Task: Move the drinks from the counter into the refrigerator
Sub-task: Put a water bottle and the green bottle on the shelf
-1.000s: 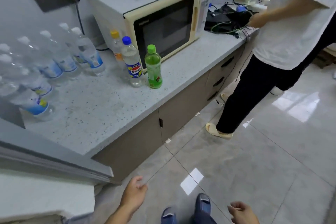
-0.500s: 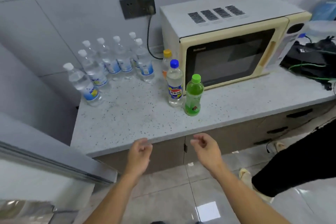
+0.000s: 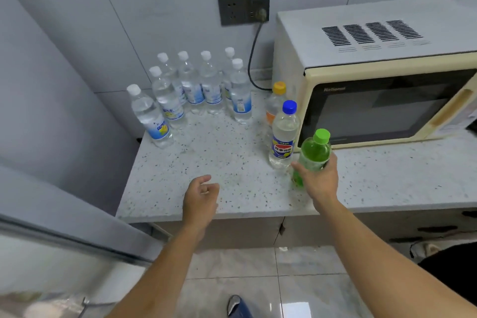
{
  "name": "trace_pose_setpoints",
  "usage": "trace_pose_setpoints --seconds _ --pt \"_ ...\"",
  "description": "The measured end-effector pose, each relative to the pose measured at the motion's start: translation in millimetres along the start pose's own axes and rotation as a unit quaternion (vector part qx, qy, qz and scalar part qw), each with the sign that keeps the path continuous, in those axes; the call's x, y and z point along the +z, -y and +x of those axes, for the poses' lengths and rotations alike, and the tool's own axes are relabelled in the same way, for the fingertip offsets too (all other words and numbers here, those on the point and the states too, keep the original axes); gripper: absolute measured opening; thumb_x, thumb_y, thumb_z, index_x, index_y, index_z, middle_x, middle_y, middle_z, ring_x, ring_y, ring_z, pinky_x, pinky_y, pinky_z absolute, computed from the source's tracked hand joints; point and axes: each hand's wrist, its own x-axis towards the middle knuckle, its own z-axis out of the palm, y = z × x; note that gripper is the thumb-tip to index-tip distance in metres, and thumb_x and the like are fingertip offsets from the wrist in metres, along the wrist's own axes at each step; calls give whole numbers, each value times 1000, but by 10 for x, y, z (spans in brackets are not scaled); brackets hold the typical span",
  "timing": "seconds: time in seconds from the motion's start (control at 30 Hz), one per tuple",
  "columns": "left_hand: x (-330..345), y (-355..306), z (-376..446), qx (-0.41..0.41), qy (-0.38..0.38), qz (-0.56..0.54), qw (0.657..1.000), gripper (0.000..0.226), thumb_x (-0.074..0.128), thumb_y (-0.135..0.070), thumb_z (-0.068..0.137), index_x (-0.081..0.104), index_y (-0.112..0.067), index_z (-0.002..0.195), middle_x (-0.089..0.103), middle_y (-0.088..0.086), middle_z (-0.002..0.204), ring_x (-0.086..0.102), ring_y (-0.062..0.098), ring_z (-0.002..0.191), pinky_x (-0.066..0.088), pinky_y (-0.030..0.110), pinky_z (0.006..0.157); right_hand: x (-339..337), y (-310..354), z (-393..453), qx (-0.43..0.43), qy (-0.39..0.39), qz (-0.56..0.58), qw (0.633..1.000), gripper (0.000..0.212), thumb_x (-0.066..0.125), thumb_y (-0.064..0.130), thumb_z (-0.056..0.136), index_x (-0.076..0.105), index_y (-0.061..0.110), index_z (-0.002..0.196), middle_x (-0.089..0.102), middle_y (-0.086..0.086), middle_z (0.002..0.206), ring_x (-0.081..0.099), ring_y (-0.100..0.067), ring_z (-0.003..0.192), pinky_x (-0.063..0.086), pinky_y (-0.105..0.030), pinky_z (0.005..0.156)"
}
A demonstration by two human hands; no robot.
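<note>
A: Taking the green bottle [image 3: 313, 153] first. Right hand [image 3: 321, 183] is wrapped round its lower body, thumb on the near-left side, fingers round the far-right side. Base looks on the desk [image 3: 219, 162] or barely off it, can't tell which.

B: Handling?

A: Judging by looks: full small PET bottle, moderate weight, smooth wall, gives a bit under squeeze. Cap on, so no spill risk. Could be slick if there's condensation; none visible.

B: Hold point OK?

A: Mid to lower body, roughly at the label band. Fine for a one-hand carry. Neck would be worse, it'd swing.

B: Left?

A: Left hand [image 3: 202, 196] hovers over the front of the desk, fingers loosely curled, that grip holds nothing, touches nothing.

B: Rest of the drinks?

A: Blue-cap bottle [image 3: 283, 137] just beside the green one, to its left. Orange-cap bottle [image 3: 275, 103] right behind that, against the microwave [image 3: 374, 80] side. Cluster of white-cap water bottles [image 3: 196, 85] at the back-left corner, well apart from the hands. All upright.

B: Fridge?

A: Grey refrigerator door [image 3: 64, 214] edge at lower left, appears open. Interior not readable.

B: Risk?

A: Clipping the blue-cap one on the lift. Go straight up first.
</note>
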Motion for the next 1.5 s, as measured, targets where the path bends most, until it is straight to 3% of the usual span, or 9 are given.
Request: trace_pose_setpoints --seconds 0.13,0.33,0.47,0.57,0.8,1.03,1.2,1.3,1.5 --pt "-73 -13 218 -19 -39 -25 999 25 58 -24 95 56 -34 117 62 -7 108 65 9 85 56 25 65 127 -4 -101 -41 -34 -1 999 57 86 37 70 46 47 109 60 29 94 60 3 88 51 -27 79" --pt "-123 41 505 -48 -95 -58 993 24 57 -25 94 53 -38 114 61 -10 109 64 10 91 59 35 73 631 119 -367 -135 65 -2 989 50 86 35 69 56 43 108 63 31 97 60 10 88 41 1 68" --pt "-129 45 646 -72 -153 -87 982 33 60 -22 94 50 -31 125 60 -6 119 60 6 89 52 26 68 1090 317 -306 -143 150 4 978 62 88 34 70 57 25 123 64 16 108 60 1 98 48 -14 84" --pt "-102 -12 787 -87 -201 -112 969 48 65 -22 94 43 -26 137 55 0 132 58 11 94 44 19 66 1384 457 -191 -140 185 5 973 61 87 37 70 54 30 121 63 20 108 61 2 99 50 -21 83" --pt "-129 -304 1392 -168 -287 -178 926 83 75 -24 87 23 -31 152 33 7 156 49 30 132 47 45 104 1901 626 212 -138 243 -15 960 60 88 41 67 50 44 115 62 29 101 58 14 95 47 -18 78" --pt "-122 -598 2125 -168 -369 -175 897 98 84 -23 77 23 -29 153 30 7 154 52 31 129 50 33 87 2140 597 505 -138 261 -37 955 55 84 46 70 45 54 107 59 33 102 53 21 94 38 -8 70" --pt "-312 -694 2465 -149 -380 -147 901 111 88 -31 71 16 -36 155 26 4 155 50 27 130 47 35 87 2204 529 577 -130 281 -7 951 49 85 35 73 50 49 104 66 18 105 63 1 94 49 -21 78" --pt "-380 -708 2533 -146 -363 -129 911 101 87 -38 69 27 -36 150 33 0 149 51 25 126 49 43 100 2211 514 571 -143 291 0 946 53 85 32 75 48 55 104 65 18 108 62 3 95 48 -15 78" --pt "-288 -685 2360 -113 -371 -136 912 71 84 -34 75 43 -28 132 53 -9 119 53 17 107 49 36 96 2149 476 567 -134 306 -3 943 59 84 34 76 45 48 117 63 16 116 61 -1 104 49 -23 87"
